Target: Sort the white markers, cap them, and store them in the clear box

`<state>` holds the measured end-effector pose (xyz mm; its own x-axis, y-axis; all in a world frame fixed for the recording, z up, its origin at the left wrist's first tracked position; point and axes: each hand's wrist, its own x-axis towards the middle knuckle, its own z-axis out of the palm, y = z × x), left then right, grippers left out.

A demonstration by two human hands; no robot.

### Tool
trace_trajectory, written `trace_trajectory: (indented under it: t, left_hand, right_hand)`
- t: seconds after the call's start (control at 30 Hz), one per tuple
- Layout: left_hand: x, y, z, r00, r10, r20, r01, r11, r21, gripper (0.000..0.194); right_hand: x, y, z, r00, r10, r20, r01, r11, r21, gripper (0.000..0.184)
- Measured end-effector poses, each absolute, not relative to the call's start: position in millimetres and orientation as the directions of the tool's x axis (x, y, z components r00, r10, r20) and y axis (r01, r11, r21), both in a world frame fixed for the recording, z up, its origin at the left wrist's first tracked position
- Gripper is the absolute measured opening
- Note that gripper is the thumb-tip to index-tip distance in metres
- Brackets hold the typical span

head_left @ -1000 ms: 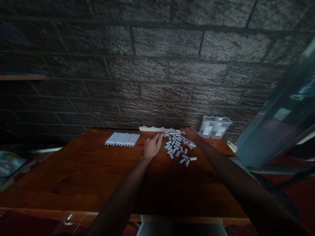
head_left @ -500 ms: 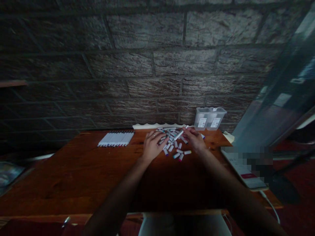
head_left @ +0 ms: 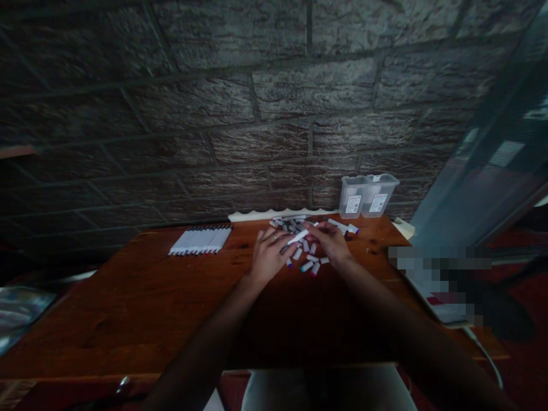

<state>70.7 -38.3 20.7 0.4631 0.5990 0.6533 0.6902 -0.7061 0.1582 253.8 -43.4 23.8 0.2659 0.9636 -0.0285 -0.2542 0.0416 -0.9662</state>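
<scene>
A white marker (head_left: 298, 237) is held slanting between my two hands, above a scattered heap of loose marker caps (head_left: 305, 246). My right hand (head_left: 333, 244) pinches its upper right end. The fingers of my left hand (head_left: 269, 254), which wears a ring, close around its lower left end; whether they also hold a cap is too dim to tell. Several caps with coloured ends, such as a pink-ended cap (head_left: 315, 269), lie just below the hands. To the left, white markers (head_left: 200, 240) lie side by side in a neat row.
Two clear plastic containers (head_left: 367, 197) with labels stand at the back right against the brick wall (head_left: 274, 137). A white wavy-edged strip (head_left: 252, 216) runs along the back of the wooden table (head_left: 141, 302). A partly blurred-out laptop-like device (head_left: 445, 308) with a white cable sits at right.
The marker has come down and left with my right hand, and its lower end now meets my left fingers. My left hand has closed in from over the caps. The view has shifted slightly.
</scene>
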Motion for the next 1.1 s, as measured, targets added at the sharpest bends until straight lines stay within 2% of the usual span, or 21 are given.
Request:
trace_trajectory:
  t: [0.23,0.4,0.53,0.67,0.73,0.87,1.1]
  left_hand:
    - [70.6,-41.3,22.0,0.446,0.658,0.607,0.716,-0.669,0.200,0.031]
    - [57.5,-31.3,23.3,0.313,0.700,0.642,0.757,-0.592,0.277,0.033]
    - [27.3,-15.0,29.8,0.132,0.777,0.616,0.866,-0.393,0.309,0.030]
    - [-1.6,-2.2,32.1,0.003,0.899,0.437,0.968,-0.112,0.223,0.026]
    - [-10.3,1.7,29.8,-0.016,0.944,0.328,0.984,-0.043,0.171,0.026]
    - [-19.1,7.1,22.4,0.045,0.983,0.176,0.988,-0.071,0.140,0.027]
    - [-19.7,14.6,12.3,0.090,0.976,0.199,0.982,-0.120,0.146,0.038]
  right_hand:
    - [254.1,-48.0,21.8,0.183,0.982,0.039,-0.213,0.078,-0.974,0.044]
    - [257.1,-48.8,23.0,0.167,0.986,0.002,-0.196,0.035,-0.980,0.050]
    - [260.4,-48.0,23.4,0.193,0.981,0.017,-0.129,0.042,-0.991,0.049]
    - [261.2,-48.9,24.0,0.197,0.980,0.026,-0.109,0.048,-0.993,0.049]
    - [260.7,-49.9,24.6,0.190,0.981,0.027,-0.110,0.048,-0.993,0.049]
    - [260.5,-51.8,27.6,0.183,0.983,0.008,-0.146,0.035,-0.989,0.048]
    - [261.5,-53.2,30.5,0.160,0.987,0.013,-0.159,0.038,-0.987,0.047]
